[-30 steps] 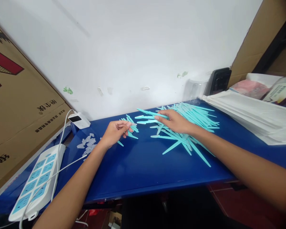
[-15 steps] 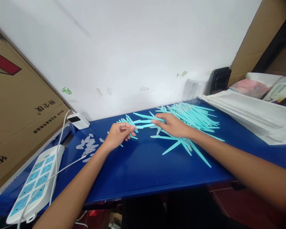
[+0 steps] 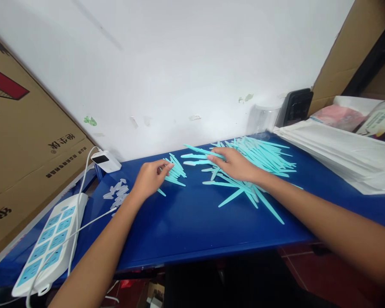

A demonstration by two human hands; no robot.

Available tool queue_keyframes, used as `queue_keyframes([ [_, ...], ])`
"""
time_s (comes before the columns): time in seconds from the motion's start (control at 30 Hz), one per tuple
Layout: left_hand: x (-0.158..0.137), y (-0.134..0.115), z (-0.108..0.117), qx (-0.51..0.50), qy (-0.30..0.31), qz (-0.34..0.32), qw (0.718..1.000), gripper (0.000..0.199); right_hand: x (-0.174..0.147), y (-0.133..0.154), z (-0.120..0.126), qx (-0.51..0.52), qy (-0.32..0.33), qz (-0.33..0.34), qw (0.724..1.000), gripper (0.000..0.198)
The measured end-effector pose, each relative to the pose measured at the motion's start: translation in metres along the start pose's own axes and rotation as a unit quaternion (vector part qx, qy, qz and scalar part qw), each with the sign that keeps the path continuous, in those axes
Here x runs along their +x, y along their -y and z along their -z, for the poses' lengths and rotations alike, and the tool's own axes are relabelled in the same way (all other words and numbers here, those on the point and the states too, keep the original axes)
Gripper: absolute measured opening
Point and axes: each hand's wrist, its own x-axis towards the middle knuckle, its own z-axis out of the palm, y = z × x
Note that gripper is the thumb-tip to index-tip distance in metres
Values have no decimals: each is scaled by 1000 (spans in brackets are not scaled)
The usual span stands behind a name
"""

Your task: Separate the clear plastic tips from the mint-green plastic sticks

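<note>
My right hand (image 3: 232,164) is closed around several turquoise eyebrow razors (image 3: 195,156), which fan out to the left from its fingers. My left hand (image 3: 150,177) is apart from them, thumb and fingertips pinched together; what is between them, if anything, is too small to make out. Just behind the left fingers is a small pile of razors (image 3: 177,171) on the blue table (image 3: 192,226). A larger heap of razors (image 3: 266,156) spreads behind and under the right hand. Small translucent caps (image 3: 118,194) lie loose left of my left hand.
A white power strip (image 3: 49,246) with cables lies at the left edge, near a white device (image 3: 105,161) with a dark screen. White sheets (image 3: 333,156) are stacked at right. A clear container (image 3: 265,119) stands by the wall, and a cardboard box (image 3: 28,141) at left.
My left hand has moved left, off the tips of the razors in my right hand. The right hand keeps its grip and has barely shifted.
</note>
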Motion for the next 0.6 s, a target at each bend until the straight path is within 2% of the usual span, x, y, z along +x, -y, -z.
queue_keyframes([
  [0.1, 3, 21, 21, 126, -20, 9, 992, 38, 3, -12, 13, -93, -25, -36, 995, 39],
  [0.17, 4, 33, 34, 157, 4, 23, 987, 34, 5, -21, 22, -164, -25, -59, 984, 36],
  [0.27, 4, 44, 46, 156, 44, 36, 986, 32, 7, -33, 32, -251, -20, -88, 964, 35],
  [0.37, 3, 55, 56, 150, 84, 64, 983, 31, 8, -39, 39, -296, 1, -121, 948, 37],
  [0.5, -2, 77, 73, 171, 122, 122, 970, 29, 8, -41, 43, -326, 26, -143, 934, 40],
  [0.6, -6, 90, 85, 162, 167, 189, 954, 39, 7, -41, 46, -354, 24, -144, 924, 40],
])
